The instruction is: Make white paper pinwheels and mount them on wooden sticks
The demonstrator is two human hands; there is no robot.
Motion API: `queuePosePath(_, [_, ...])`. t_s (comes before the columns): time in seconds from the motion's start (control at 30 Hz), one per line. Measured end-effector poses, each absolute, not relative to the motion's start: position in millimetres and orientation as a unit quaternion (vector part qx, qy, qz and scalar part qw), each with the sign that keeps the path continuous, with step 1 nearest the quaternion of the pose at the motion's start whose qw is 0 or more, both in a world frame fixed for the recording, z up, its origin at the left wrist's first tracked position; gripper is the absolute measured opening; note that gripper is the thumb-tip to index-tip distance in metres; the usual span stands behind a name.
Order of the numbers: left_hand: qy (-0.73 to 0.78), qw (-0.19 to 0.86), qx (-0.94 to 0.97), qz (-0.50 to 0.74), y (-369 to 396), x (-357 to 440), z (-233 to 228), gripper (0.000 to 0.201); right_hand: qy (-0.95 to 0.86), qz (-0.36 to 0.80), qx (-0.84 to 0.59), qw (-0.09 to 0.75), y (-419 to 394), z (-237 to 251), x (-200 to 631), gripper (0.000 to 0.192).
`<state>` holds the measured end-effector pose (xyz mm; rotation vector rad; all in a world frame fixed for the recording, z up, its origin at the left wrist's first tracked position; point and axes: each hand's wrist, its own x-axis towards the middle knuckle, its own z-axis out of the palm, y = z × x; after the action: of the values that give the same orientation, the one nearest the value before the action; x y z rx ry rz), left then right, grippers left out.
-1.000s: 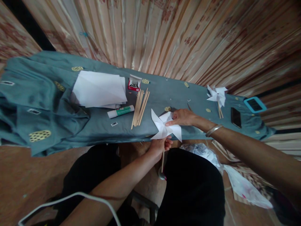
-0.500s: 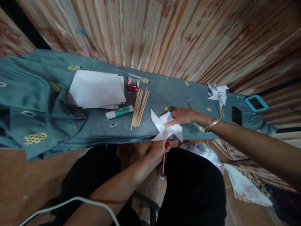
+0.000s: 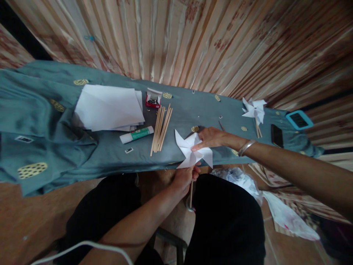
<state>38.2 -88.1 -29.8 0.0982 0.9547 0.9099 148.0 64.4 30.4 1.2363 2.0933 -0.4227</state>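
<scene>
Head view: two pinwheels (image 3: 193,151), one in hands.

White pinwheel (image 3: 193,151); teal cloth (image 3: 82,147), seemingly yellow-dotted patches.

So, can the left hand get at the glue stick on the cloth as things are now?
Probably not at once. The left hand grips the stick of the paper pinwheel below the table edge, so it is busy. The way itself looks free: the glue stick lies uncovered on the cloth, beside the wooden sticks.

Light: dim, warm, diffuse.
Glare: soft sheen on curtain (image 3: 176,40).
Edges: strong wide-angle bending, slight blur.
Shadows: faint.
</scene>
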Motion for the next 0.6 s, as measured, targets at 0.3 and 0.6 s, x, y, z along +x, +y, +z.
queuePosePath(0.3, [0.445,0.798,0.028,0.406,-84.1,38.4,-28.4,0.021,0.786,-0.200,0.485,0.328,67.4,27.2,149.1,0.063])
queuePosePath(0.6, [0.439,0.800,0.014,0.409,-83.4,37.1,-27.6,0.013,0.782,-0.186,0.485,0.345,66.4,30.3,143.0,0.063])
